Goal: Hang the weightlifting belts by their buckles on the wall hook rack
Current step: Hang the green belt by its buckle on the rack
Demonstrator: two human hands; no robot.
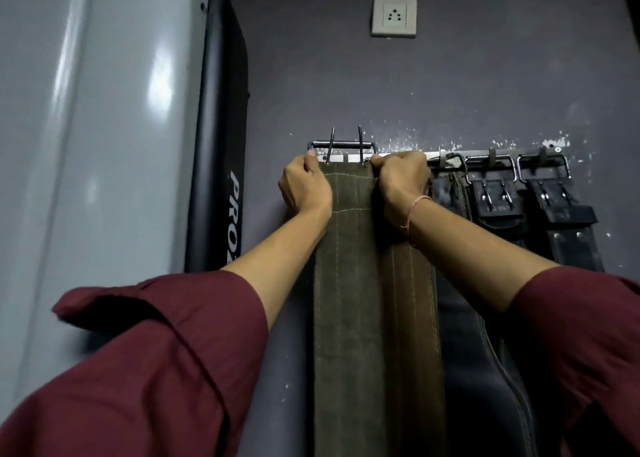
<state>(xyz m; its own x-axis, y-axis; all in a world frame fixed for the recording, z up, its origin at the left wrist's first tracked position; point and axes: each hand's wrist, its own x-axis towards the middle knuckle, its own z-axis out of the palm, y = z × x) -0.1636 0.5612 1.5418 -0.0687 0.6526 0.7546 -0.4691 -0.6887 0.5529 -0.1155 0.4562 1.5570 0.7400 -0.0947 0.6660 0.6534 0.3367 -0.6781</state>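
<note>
An olive-green belt (346, 248) is held flat against the wall at the left end of the hook rack (436, 155). Its top edge is gripped by the left hand (304, 186) at the left corner and by the right hand (401, 182) at the right corner, both closed on the belt. Its metal buckle (343, 146) is raised just above the rack, prongs pointing up. Three dark belts (495, 200) are hung by their buckles further right on the rack. A wall socket (394, 17) is seen above.
</note>
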